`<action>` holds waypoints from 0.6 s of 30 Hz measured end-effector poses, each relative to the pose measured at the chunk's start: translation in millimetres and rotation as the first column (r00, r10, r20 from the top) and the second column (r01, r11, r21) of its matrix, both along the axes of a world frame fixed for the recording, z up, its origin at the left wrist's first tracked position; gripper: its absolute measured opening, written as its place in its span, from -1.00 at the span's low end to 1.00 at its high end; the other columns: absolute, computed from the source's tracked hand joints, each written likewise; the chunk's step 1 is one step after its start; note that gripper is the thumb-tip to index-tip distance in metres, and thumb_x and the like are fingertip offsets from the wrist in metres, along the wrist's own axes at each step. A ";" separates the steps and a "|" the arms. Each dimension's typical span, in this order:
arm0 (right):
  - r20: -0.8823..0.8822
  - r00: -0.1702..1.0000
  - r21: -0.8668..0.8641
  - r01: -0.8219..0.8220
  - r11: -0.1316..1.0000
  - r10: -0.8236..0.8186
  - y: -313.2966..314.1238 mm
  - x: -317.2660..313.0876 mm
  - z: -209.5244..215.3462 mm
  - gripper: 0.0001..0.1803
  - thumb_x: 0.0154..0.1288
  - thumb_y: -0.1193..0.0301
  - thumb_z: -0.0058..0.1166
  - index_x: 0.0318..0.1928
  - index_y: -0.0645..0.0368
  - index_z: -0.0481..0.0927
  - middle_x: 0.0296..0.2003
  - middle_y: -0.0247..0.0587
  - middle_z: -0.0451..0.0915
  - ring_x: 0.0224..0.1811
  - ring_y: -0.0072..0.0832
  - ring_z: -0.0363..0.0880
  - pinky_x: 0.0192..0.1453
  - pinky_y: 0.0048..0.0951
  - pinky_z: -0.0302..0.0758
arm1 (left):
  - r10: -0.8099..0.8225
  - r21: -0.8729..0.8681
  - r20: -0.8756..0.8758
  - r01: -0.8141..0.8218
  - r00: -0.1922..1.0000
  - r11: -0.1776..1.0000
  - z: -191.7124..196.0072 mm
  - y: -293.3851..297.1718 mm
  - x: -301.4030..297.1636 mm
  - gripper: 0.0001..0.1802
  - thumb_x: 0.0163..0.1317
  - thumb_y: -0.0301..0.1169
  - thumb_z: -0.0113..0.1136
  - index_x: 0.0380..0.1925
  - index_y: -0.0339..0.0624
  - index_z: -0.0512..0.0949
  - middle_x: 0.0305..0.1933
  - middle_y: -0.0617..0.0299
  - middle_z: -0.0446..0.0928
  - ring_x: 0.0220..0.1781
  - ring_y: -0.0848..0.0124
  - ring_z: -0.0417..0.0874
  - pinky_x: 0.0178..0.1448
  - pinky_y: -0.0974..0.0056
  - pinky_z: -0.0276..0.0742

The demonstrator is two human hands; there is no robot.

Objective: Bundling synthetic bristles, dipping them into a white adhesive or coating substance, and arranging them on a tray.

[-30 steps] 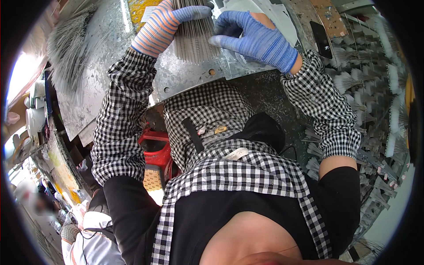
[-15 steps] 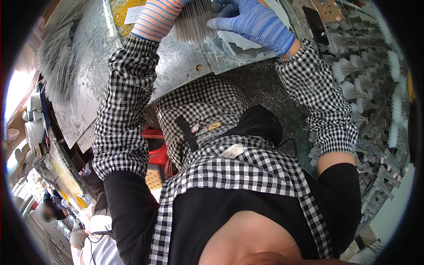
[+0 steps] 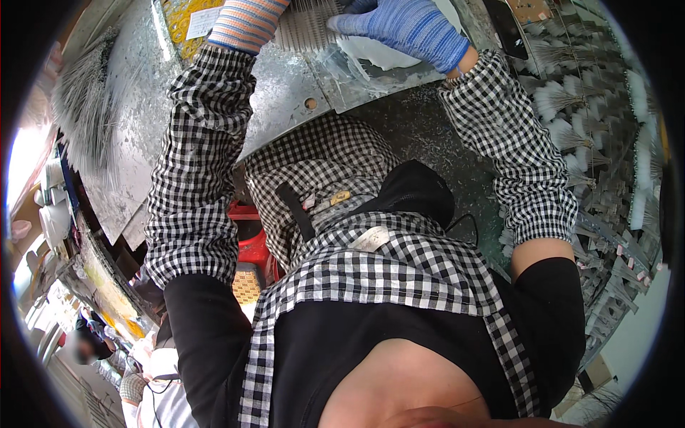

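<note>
My left hand [image 3: 247, 21], in an orange, white and blue striped glove, is at the top edge. Its fingers lie beyond the picture. Right beside it, a bundle of thin grey bristle-like strands [image 3: 307, 30] fans down over the metal worktop [image 3: 282, 89]. My right hand [image 3: 403, 30], in a blue striped glove, is on the bundle's other side. Its thumb stretches toward the strands and stands apart from the finger above it; the upper part of the hand is cut off. Beneath this hand lies a crumpled white sheet [image 3: 382, 54].
A large heap of loose grey strands [image 3: 89, 107] covers the worktop's left end. A yellow openwork piece [image 3: 178, 32] bears a white label [image 3: 203, 23]. At right are a black phone [image 3: 508, 30] and racks of white-tipped bristle bundles [image 3: 564, 103]. A red stool [image 3: 253, 239] stands below.
The whole view has shifted slightly, so both hands sit higher in the picture. My right hand's dark fingertips have gone mostly out of sight. The strand bundle stays between my hands.
</note>
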State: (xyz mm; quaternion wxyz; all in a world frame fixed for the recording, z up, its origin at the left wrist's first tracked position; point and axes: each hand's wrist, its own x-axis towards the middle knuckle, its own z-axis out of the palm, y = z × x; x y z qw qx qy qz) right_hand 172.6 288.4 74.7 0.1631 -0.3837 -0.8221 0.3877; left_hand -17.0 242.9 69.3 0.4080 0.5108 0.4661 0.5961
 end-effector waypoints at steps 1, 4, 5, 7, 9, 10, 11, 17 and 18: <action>0.000 1.000 -0.001 0.001 1.000 -0.001 1.2 -0.5 1.2 -0.34 0.08 0.19 0.48 0.07 0.37 0.56 -0.24 -0.07 0.71 -0.19 -0.33 0.71 -0.03 -0.34 0.64 | -0.001 -0.029 0.040 0.002 0.999 1.000 0.2 1.6 -0.4 -0.71 0.24 -0.38 0.32 -0.07 -0.20 0.55 -0.23 0.30 0.60 -0.25 0.50 0.60 -0.11 0.37 0.57; -0.007 1.000 -0.047 -0.002 0.999 0.002 5.9 -3.2 1.5 -0.34 0.09 0.19 0.48 0.07 0.40 0.54 -0.23 -0.06 0.71 -0.18 -0.35 0.71 -0.02 -0.35 0.64 | 0.025 -0.045 0.108 -0.020 0.994 0.999 -5.5 9.4 1.0 -0.73 0.26 -0.38 0.31 -0.08 -0.19 0.54 -0.25 0.30 0.59 -0.26 0.50 0.60 -0.12 0.37 0.57; 0.005 1.000 -0.015 -0.004 1.000 0.004 7.2 -5.1 0.9 -0.34 0.10 0.20 0.47 0.07 0.41 0.54 -0.22 -0.05 0.71 -0.17 -0.35 0.71 -0.02 -0.35 0.64 | 0.051 -0.032 0.137 -0.047 0.989 0.998 -8.4 11.9 1.6 -0.74 0.26 -0.38 0.31 -0.09 -0.18 0.54 -0.26 0.31 0.58 -0.26 0.50 0.60 -0.13 0.36 0.57; 0.020 1.000 0.015 -0.003 1.000 0.003 9.6 -5.5 -1.8 -0.34 0.10 0.21 0.47 0.08 0.41 0.53 -0.21 -0.05 0.71 -0.16 -0.35 0.70 -0.02 -0.35 0.64 | 0.067 -0.017 0.160 -0.065 0.985 0.998 -11.0 14.4 4.8 -0.75 0.27 -0.37 0.31 -0.10 -0.17 0.53 -0.27 0.32 0.57 -0.26 0.50 0.60 -0.14 0.36 0.57; -0.059 0.998 -0.044 -0.013 0.999 0.010 9.6 -5.8 -4.3 -0.33 0.10 0.22 0.47 0.09 0.42 0.52 -0.20 -0.04 0.71 -0.15 -0.32 0.71 0.00 -0.35 0.63 | 0.085 -0.002 0.183 -0.086 0.980 0.996 -13.8 16.8 6.1 -0.76 0.27 -0.36 0.31 -0.12 -0.16 0.53 -0.29 0.33 0.57 -0.26 0.50 0.60 -0.14 0.36 0.57; -0.058 0.998 -0.045 -0.012 0.999 0.010 8.5 -4.7 -2.7 -0.33 0.10 0.22 0.47 0.09 0.42 0.52 -0.20 -0.04 0.71 -0.15 -0.32 0.71 0.00 -0.35 0.63 | 0.100 0.018 0.166 -0.104 0.981 0.994 -15.2 18.1 6.0 -0.77 0.28 -0.36 0.31 -0.13 -0.16 0.53 -0.30 0.33 0.56 -0.27 0.50 0.61 -0.15 0.35 0.58; -0.089 0.996 -0.090 -0.033 0.995 0.025 6.9 -2.9 0.7 -0.31 0.10 0.21 0.47 0.11 0.42 0.51 -0.20 -0.03 0.71 -0.14 -0.30 0.71 0.01 -0.34 0.63 | 0.116 0.037 0.150 -0.123 0.982 0.992 -16.8 18.9 5.6 -0.77 0.28 -0.36 0.31 -0.14 -0.15 0.52 -0.30 0.34 0.55 -0.28 0.50 0.61 -0.16 0.35 0.58; 0.050 0.998 0.092 0.038 0.995 -0.043 5.0 -6.8 -2.6 -0.24 0.11 0.17 0.46 0.17 0.42 0.47 -0.19 -0.03 0.71 -0.13 -0.27 0.71 0.01 -0.32 0.63 | 0.100 -0.010 0.198 -0.100 0.975 0.995 -15.5 19.4 7.4 -0.79 0.30 -0.35 0.30 -0.15 -0.15 0.52 -0.32 0.33 0.55 -0.32 0.49 0.61 -0.20 0.34 0.59; 0.127 0.990 0.176 0.045 0.983 -0.068 4.3 -7.6 -1.0 -0.23 0.11 0.16 0.46 0.19 0.42 0.46 -0.18 -0.02 0.71 -0.12 -0.27 0.71 0.01 -0.32 0.63 | 0.101 -0.011 0.198 -0.101 0.975 0.995 -15.4 20.0 6.7 -0.79 0.30 -0.35 0.30 -0.15 -0.15 0.52 -0.32 0.33 0.55 -0.32 0.49 0.61 -0.20 0.34 0.59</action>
